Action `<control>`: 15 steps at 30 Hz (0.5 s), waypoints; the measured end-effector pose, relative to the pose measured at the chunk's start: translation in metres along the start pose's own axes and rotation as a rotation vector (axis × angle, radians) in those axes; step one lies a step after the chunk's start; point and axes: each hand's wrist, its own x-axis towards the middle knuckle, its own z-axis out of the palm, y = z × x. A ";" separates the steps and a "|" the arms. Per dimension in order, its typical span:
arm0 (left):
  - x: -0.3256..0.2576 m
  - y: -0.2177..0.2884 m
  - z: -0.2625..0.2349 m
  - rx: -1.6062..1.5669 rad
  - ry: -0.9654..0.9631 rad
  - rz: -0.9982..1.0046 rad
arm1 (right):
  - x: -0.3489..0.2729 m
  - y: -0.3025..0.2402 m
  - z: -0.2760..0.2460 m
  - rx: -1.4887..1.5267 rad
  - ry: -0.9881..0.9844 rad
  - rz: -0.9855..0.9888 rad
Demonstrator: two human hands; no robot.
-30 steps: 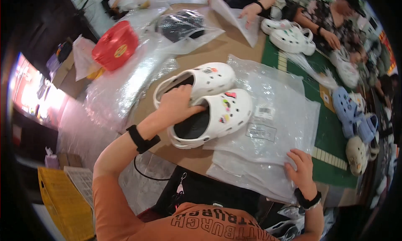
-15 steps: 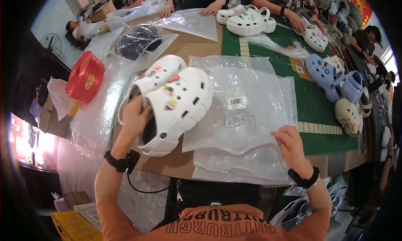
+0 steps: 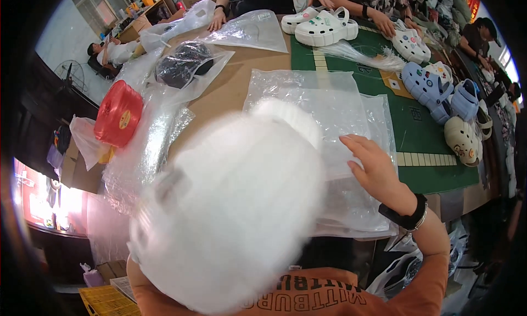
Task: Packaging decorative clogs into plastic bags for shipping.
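A pair of white clogs (image 3: 230,206), badly blurred, is raised close to my head and fills the lower left middle. It hides my left hand and most of that forearm; half a second ago the hand had the clogs by their heel openings. My right hand (image 3: 374,165) hovers at the right side of a stack of clear plastic bags (image 3: 340,107). Its fingers are stretched out, thumb apart, with nothing in them. The clogs cover the lower left part of the stack.
A red roll of plastic twine (image 3: 118,114) stands at the left, beside a dark bagged item (image 3: 184,63). Other white clogs (image 3: 326,28), blue clogs (image 3: 425,91) and beige clogs (image 3: 462,140) lie on a green cutting mat (image 3: 433,176). Co-workers' hands (image 3: 218,20) are across the table.
The white clogs have come up toward my head and turned, their charms no longer visible. My right hand has shifted slightly up and left, its fingers straighter. One co-worker's hand has moved to the far white clogs.
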 end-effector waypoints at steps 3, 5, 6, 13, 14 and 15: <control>-0.010 -0.008 0.020 -0.010 -0.137 -0.210 | 0.000 -0.018 0.004 0.079 0.052 0.017; 0.013 -0.010 0.046 0.407 -0.445 0.160 | -0.006 -0.021 0.008 0.176 0.108 0.004; 0.015 -0.008 0.055 0.427 -0.451 0.096 | -0.010 -0.023 0.005 0.173 0.106 0.000; 0.038 -0.029 0.057 0.885 -0.146 0.337 | -0.032 -0.039 -0.005 0.307 0.037 -0.060; 0.039 -0.030 0.057 0.882 -0.135 0.341 | -0.033 -0.041 -0.005 0.347 0.037 -0.038; 0.040 -0.031 0.057 0.987 -0.073 0.395 | -0.034 -0.040 -0.005 0.278 0.039 -0.061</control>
